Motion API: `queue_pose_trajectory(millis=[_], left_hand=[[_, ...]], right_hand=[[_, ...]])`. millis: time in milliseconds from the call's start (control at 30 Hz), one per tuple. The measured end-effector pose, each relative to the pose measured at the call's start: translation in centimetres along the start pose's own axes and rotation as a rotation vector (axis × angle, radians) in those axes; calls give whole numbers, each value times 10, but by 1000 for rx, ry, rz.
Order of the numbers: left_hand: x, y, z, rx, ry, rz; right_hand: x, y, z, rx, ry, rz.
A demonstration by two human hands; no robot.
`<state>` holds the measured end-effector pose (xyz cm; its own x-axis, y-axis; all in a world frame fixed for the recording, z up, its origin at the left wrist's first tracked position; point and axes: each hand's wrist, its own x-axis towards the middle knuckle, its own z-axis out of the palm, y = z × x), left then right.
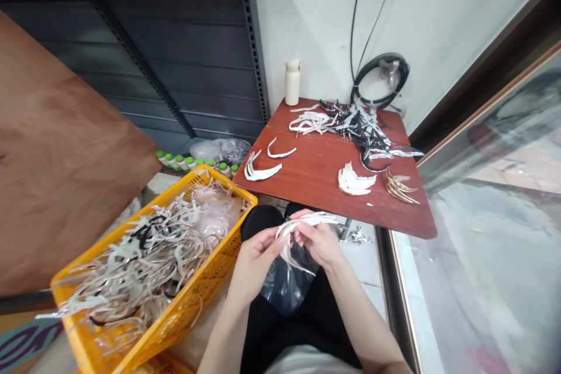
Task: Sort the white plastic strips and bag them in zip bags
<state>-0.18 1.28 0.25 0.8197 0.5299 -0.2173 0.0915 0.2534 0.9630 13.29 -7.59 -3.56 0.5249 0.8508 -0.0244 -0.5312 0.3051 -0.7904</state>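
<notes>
My left hand (258,248) and my right hand (319,239) are closed together over my lap on a small bundle of curved white plastic strips (307,220). The strips stick out to the right past my right hand and curl down between the hands. A clear plastic bag (284,283) lies on my lap just under them. A yellow crate (193,304) heaped with tangled white, clear and black curved strips stands to my left, close to my left forearm.
A red-brown table (315,178) ahead carries sorted piles: white strips (259,170), a white stack (354,181), gold-coloured strips (398,187), and a mixed black-and-white heap (359,125). A white bottle (292,83) stands at its back. Green-capped bottles (193,161) line the floor. A glass pane (491,257) is to the right.
</notes>
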Motion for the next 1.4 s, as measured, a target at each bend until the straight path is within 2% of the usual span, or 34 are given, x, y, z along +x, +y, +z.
queue_pose_trajectory(millis=[200,367,433,567,667,767,900,1000,1067,1167,1400], left_hand=[[-2,-1,1,269,159,91],[-2,-8,-2,672,272,327],[-1,-11,-3,751,270,419],[0,-12,-4,839,172,506],[1,-10,-5,857,116,488],[3,-8,-6,790,64,372],[3,-10,-3,461,-38,123],[2,-12,2,316,-163,31],[1,-13,5,277,-185,21],[0,-10,9,295,-145,44],[-8,5,10,614,-115,135]], right_hand=[[-2,0,1,-43,-56,-51],[-2,1,3,-51,-92,-39],[-2,1,5,-57,-94,-43],[-4,-3,9,-66,-99,-48],[-6,-7,12,-115,-113,-19],[-6,-7,14,-151,-70,13],[-5,-2,14,-149,47,0],[-5,-2,13,-121,82,-2],[-5,-2,12,-72,82,18],[-5,-1,12,-8,77,23],[-5,8,13,4,67,35]])
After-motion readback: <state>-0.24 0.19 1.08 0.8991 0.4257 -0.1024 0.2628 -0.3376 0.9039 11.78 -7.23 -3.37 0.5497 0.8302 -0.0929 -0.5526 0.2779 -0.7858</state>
